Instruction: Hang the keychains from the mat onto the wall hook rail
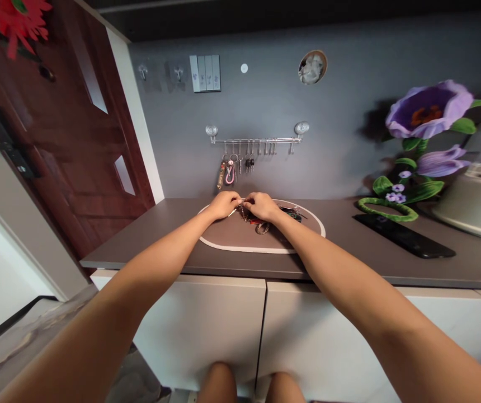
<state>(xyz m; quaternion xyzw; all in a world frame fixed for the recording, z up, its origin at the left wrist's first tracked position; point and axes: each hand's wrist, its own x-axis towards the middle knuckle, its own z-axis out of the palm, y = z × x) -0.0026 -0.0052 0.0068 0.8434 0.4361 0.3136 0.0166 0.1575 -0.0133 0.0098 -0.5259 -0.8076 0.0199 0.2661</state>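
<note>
Both hands meet over the far part of an oval mat (240,244) with a pale rim. My left hand (224,204) is closed in a pinch, and a thin metal piece that looks like a key (232,212) sticks out below its fingers. Fingertips almost touching it, my right hand (259,205) is also pinched, with a small keychain (244,213) hanging beneath. The fingers partly cover both pieces. Beside and under my right hand lies a pile of small items (293,213), partly hidden by the wrist, with a dark beaded ring (262,228) in front.
On the wall behind, a clear hook rail (257,140) carries several keys and a pink carabiner (229,174). To the right stand purple flowers (431,112), a long black object (404,235) and a pale domed appliance (475,196). A dark red door (85,140) is at left.
</note>
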